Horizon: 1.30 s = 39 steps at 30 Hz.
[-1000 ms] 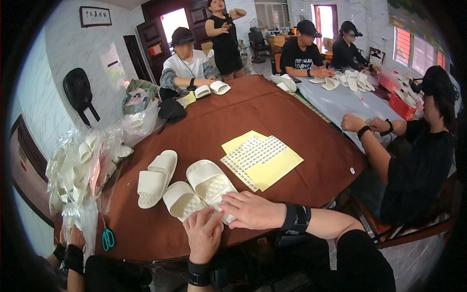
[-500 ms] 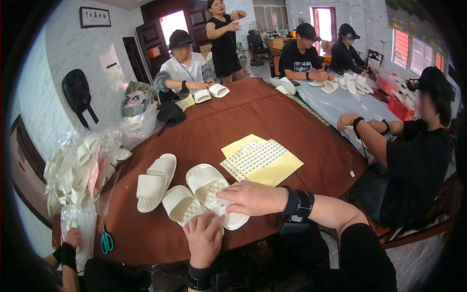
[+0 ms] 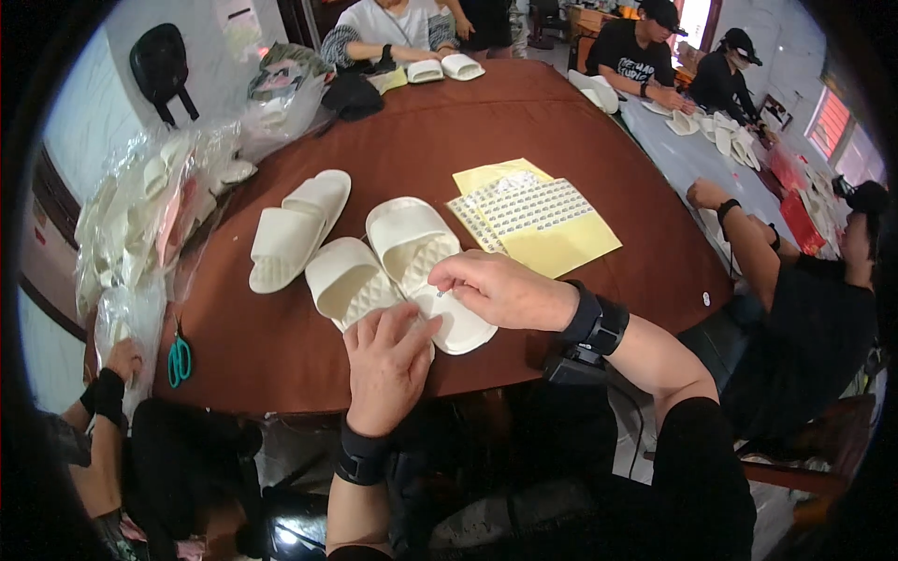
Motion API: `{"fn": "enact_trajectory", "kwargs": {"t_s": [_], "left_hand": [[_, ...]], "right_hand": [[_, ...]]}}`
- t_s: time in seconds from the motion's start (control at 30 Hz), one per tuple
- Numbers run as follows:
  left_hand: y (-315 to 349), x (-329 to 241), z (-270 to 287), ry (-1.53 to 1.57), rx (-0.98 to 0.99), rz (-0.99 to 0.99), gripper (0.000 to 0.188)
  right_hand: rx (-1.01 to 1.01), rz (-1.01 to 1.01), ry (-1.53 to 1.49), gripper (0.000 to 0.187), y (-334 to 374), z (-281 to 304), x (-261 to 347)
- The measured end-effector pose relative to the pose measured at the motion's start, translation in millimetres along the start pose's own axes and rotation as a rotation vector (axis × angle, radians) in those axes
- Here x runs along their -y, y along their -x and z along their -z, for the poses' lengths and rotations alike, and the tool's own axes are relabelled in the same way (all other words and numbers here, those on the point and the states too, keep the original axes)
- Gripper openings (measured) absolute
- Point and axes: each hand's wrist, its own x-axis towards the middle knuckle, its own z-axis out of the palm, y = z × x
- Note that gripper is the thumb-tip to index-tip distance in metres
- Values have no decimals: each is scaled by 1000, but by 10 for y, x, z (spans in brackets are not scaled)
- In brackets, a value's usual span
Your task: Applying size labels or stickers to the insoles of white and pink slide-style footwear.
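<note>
A pair of cream slippers lies side by side on the brown-covered table, toes pointing away from me. My right hand [image 3: 500, 288] is over the right slipper [image 3: 412, 229], thumb and fingertips drawn together at its insole. Beside those fingertips shows a small dark mark, perhaps a sticker; whatever they pinch is too small to make out. My left hand [image 3: 385, 365] rests at the heel of the left slipper [image 3: 348, 276], fingers apart and covering part of it. Another cream pair [image 3: 290, 229] lies to the left, one slipper overlapping the other.
Yellow-backed sticker sheets [image 3: 552, 229] lie beyond my right hand. Teal-handled scissors [image 3: 180, 360] are at the table's left edge, near a neighbour's hand [image 3: 123, 360]. Clear bags of slippers [image 3: 140, 220] are heaped at the left. Several people sit around, with more slippers [image 3: 725, 131] at the far right.
The view has tilted downward, so the table appears higher. My right fingers have gone from stretched over the insole to curled together. My left hand stays at the heel.
</note>
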Motion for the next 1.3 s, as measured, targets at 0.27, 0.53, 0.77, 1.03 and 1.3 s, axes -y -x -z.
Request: {"fn": "enact_trajectory", "kwargs": {"t_s": [0.27, 0.53, 0.77, 1.03, 1.3], "left_hand": [[5, 18, -7, 15, 3, 16, 32], [8, 9, -25, 43, -13, 29, 31], [8, 8, -22, 44, -5, 38, 32], [3, 8, -15, 46, 3, 39, 32], [23, 26, -44, 39, -5, 42, 31]], "right_hand": [[-21, 91, 132, 25, -105, -122, -78], [36, 93, 93, 29, -155, -118, -146], [17, 121, 134, 29, -163, -124, -144], [15, 82, 112, 29, -164, -130, -139], [10, -1, 38, 31, -149, -137, -146]]}}
